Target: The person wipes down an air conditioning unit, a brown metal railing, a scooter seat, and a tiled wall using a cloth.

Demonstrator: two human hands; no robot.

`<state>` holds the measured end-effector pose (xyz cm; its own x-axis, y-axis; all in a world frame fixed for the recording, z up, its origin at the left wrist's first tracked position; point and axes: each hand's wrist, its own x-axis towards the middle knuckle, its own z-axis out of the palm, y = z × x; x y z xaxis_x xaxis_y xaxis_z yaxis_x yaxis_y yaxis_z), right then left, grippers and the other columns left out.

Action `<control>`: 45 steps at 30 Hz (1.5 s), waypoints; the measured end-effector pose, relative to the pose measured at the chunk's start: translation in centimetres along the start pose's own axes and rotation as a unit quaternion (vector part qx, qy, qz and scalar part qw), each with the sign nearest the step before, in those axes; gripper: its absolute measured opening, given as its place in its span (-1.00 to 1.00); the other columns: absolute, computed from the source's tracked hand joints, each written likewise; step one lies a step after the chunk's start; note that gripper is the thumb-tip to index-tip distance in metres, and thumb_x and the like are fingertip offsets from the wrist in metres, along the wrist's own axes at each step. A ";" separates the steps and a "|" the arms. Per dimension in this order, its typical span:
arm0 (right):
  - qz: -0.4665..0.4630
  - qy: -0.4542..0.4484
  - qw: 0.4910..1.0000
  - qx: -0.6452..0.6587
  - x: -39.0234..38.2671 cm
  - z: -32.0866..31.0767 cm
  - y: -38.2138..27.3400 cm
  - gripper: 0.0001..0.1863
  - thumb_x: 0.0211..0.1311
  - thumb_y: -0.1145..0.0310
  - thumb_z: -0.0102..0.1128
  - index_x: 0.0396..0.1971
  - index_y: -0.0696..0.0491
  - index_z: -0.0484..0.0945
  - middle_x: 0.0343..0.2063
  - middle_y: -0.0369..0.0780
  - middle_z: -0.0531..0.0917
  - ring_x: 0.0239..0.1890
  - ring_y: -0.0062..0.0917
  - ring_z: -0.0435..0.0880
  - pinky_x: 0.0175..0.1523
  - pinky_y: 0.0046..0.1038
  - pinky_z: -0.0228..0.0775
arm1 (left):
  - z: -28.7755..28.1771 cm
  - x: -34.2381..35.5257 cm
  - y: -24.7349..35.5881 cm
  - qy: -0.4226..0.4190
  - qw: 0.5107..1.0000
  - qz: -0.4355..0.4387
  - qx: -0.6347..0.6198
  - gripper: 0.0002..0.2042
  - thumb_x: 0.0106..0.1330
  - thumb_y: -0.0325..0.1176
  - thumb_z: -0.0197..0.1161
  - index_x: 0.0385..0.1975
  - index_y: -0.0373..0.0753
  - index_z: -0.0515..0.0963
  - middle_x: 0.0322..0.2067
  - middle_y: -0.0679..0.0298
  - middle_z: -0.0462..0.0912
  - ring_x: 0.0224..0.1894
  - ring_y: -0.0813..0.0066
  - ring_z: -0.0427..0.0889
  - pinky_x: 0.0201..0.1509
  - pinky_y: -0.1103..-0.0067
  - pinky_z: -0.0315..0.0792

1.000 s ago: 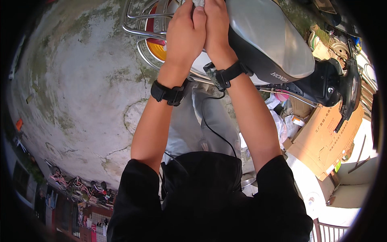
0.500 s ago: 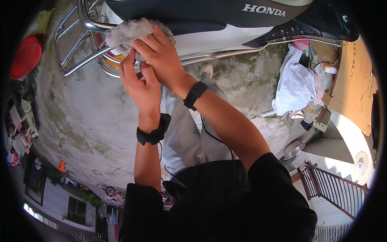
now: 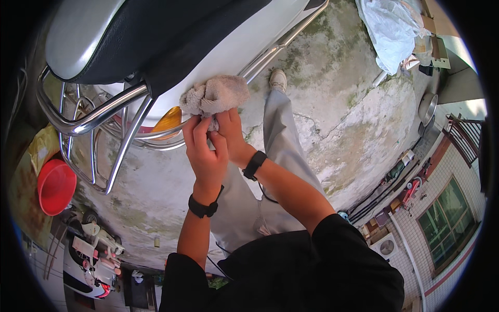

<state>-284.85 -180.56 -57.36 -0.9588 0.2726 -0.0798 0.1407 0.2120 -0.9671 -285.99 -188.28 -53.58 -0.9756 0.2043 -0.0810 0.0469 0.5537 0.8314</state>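
Observation:
A crumpled grey-beige cloth is bunched against the white side panel of a motorbike. My right hand is closed on the cloth from below, its fingertips partly hidden. Just beside it, my left hand has curled fingers gripping the cloth's lower edge. An orange light shows left of the cloth, behind chrome bars. Above are the motorbike's black and silver seat and a chrome rear rail. Black bands circle both my wrists.
Chrome tubes jut out at the left. A red basin stands on the stained concrete floor farther left. White plastic sheeting lies at the far right, with a metal bowl below it. My shoe is near the motorbike.
My view has swung toward the motorbike's rear, bringing the seat and rail closer. Both hands stay on the cloth. My right hand has shifted from lying over it to gripping it from below.

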 end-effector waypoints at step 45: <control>0.214 0.358 0.896 0.151 -20.4 -54.1 2.7 -0.38 0.01 0.33 0.29 0.11 0.09 0.29 -0.03 -0.10 0.43 0.00 -0.35 0.44 0.09 -0.42 0.28 | 43.0 -3.0 36.9 -0.606 0.678 0.405 0.099 -0.58 -0.18 -0.45 0.36 -0.20 -0.21 0.51 -0.34 0.15 0.56 -0.30 0.17 0.57 -0.26 0.45 0.44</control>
<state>-251.58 -134.81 -45.25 -0.4135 0.8236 -0.3882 0.2810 -0.2901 -0.9148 -272.13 -133.72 -46.31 0.2745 0.9522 -0.1342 0.6060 -0.0630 0.7929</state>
